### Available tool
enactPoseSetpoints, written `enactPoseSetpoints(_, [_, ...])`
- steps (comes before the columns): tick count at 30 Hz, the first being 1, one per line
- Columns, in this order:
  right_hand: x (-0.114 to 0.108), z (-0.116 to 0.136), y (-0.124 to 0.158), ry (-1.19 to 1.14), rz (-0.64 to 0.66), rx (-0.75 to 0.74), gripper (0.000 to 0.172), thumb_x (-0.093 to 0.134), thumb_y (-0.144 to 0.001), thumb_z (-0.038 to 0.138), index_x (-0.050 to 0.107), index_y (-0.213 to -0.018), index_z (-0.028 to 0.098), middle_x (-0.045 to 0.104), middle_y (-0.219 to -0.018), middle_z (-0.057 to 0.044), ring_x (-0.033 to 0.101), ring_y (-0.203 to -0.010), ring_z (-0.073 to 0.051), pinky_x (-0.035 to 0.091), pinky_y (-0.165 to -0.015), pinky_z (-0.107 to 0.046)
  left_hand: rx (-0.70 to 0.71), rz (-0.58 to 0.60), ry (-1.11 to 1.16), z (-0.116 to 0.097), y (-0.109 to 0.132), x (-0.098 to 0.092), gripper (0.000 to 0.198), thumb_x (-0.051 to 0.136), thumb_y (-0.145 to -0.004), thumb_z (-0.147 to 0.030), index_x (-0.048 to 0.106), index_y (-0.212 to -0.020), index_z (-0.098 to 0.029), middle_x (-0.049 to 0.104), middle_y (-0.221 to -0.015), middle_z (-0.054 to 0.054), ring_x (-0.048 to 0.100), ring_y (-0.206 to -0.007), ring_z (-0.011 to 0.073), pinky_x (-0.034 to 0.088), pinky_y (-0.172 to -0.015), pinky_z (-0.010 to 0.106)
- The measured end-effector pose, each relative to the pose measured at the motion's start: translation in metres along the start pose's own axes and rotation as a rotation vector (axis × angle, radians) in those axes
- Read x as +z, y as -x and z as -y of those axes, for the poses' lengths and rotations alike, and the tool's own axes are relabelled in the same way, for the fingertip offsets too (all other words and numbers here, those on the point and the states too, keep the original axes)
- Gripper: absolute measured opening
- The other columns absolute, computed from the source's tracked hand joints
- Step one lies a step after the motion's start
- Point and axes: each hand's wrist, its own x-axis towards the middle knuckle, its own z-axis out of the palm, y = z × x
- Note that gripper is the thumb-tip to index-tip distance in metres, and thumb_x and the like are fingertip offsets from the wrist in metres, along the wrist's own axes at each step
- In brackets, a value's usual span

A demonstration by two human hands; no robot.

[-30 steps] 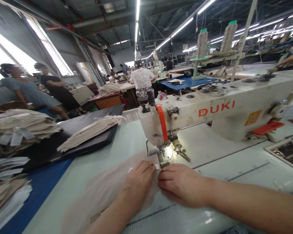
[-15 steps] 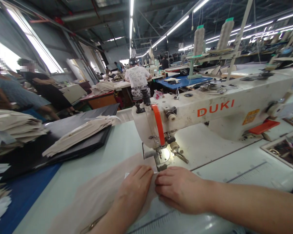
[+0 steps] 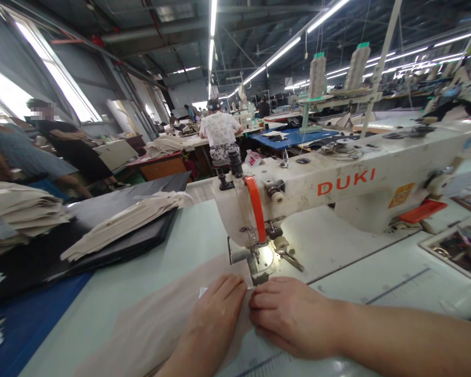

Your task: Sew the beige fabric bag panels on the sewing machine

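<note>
A pale beige cloth (image 3: pixel 153 319) lies on the light green table in front of the sewing machine (image 3: pixel 298 183), which has DUKI in orange letters. My left hand (image 3: pixel 215 314) rests on this cloth, its fingers bent and pressed together at the edge. Close beside it, my right hand (image 3: pixel 292 314) has curled fingers gripping the same edge; the fingertips are hidden. Both hands are just in front of the lit needle area (image 3: pixel 264 256), where the cloth's far corner reaches the presser foot. A small white tag (image 3: pixel 203 291) shows by my left hand.
Stacked beige pieces (image 3: pixel 121 222) lie on dark folded material at the left, near another pile (image 3: pixel 19 212). A tray of small metal parts (image 3: pixel 459 246) stands at the right. Ruler marks (image 3: pixel 400 285) run along the table. Thread cones (image 3: pixel 317 76) rise behind the machine; several people are beyond.
My view has shifted slightly, so hands and machine head sit a little lower in the picture. Both hands keep their hold on the cloth. Part of a person now shows behind the machine at right.
</note>
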Motion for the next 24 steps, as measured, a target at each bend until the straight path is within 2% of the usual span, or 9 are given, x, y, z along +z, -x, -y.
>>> enactPoseSetpoints(8, [0.004,-0.001,0.001,-0.023,-0.010,0.017,0.020,0.051,-0.096,0.026,0.068,-0.095,0.016,0.071,-0.094,-0.006,0.061,-0.093,-0.020,0.047,-0.087,-0.033,-0.021,0.031,0.041,-0.001,0.001,0.000,0.036,0.039,-0.084,0.007,0.063,-0.097,-0.016,0.072,-0.095,0.005,0.068,-0.087,0.0195,0.061,-0.079,0.032])
enactPoseSetpoints(14, [-0.004,-0.005,-0.001,-0.057,-0.012,0.018,0.019,0.051,-0.095,0.022,0.068,-0.091,0.015,0.070,-0.090,-0.006,0.062,-0.089,-0.020,0.047,-0.088,-0.031,-0.038,0.099,0.048,0.001,0.007,0.005,0.038,0.039,-0.083,0.006,0.064,-0.099,-0.018,0.071,-0.097,0.005,0.067,-0.090,0.0192,0.061,-0.081,0.032])
enactPoseSetpoints(19, [-0.009,-0.013,-0.007,0.013,-0.064,0.180,0.017,0.052,-0.095,0.020,0.068,-0.094,0.016,0.069,-0.087,-0.007,0.061,-0.085,-0.020,0.048,-0.082,-0.032,-0.048,0.128,0.023,-0.003,0.008,0.000,0.041,0.038,-0.084,0.003,0.067,-0.106,-0.017,0.073,-0.105,0.008,0.068,-0.098,0.0206,0.060,-0.088,0.034])
enactPoseSetpoints(24, [-0.011,-0.014,-0.012,0.071,0.040,0.253,0.017,0.055,-0.095,0.025,0.069,-0.099,0.015,0.066,-0.095,-0.008,0.060,-0.094,-0.023,0.048,-0.086,-0.035,-0.111,0.136,0.029,-0.010,0.012,-0.008,0.035,0.042,-0.091,-0.011,0.066,-0.117,-0.016,0.073,-0.115,0.011,0.068,-0.106,0.0224,0.058,-0.094,0.036])
